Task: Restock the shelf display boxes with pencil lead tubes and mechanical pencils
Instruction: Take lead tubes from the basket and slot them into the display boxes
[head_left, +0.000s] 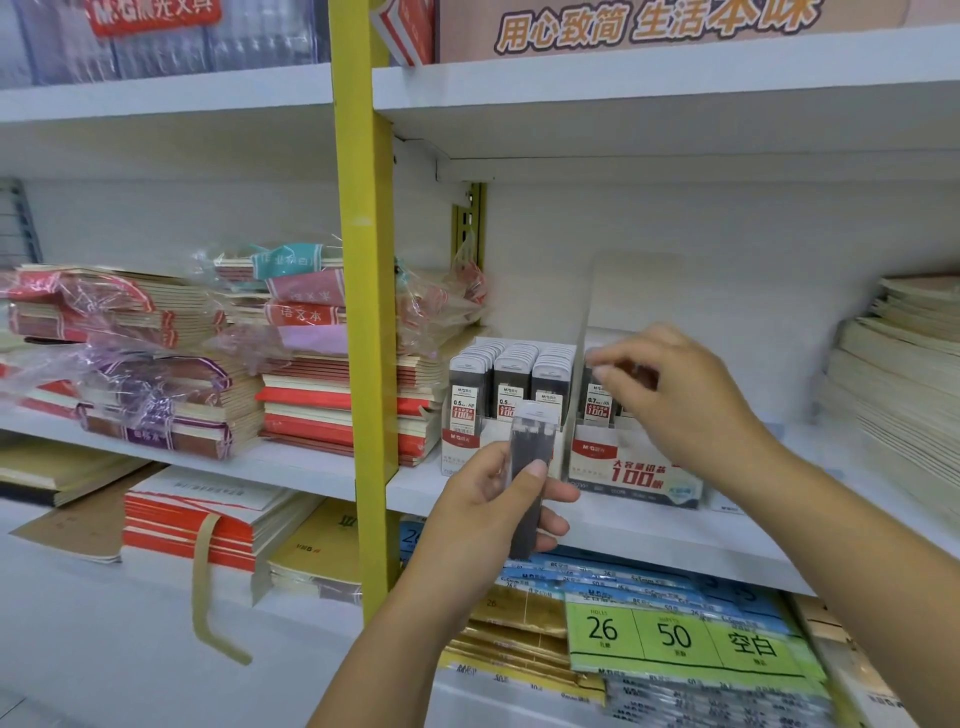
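**Lead tubes fed into the right-hand display box**

Nearest the camera, on the lower shelf, lay paper packs with a green label reading "26", "50" and "空白".

Above them the left hand gripped a bundle of dark pencil lead tubes upright, thumb across the front and fingers curled behind. It hovered just in front of the shelf.

The right hand reached into the right display box. Its fingers were curled over the tubes there. Motion blur hid whether they pinched one, so I cannot tell.

That box read "M&G" and "100", and its tubes were marked "0.7". The left display box beside it looked full, with three rows marked "0.5" and "HB".

To do this step well, each tube probably wanted seating upright with its label forward, pressed against its neighbours. The sizes should be checked so that no 0.5 tube landed among the 0.7 ones. The left hand's bundle was best kept close, for short transfers.

Further left, wrapped notebooks were stacked, one reading "语文本". On top, a banner read "用心致简 生活本味".
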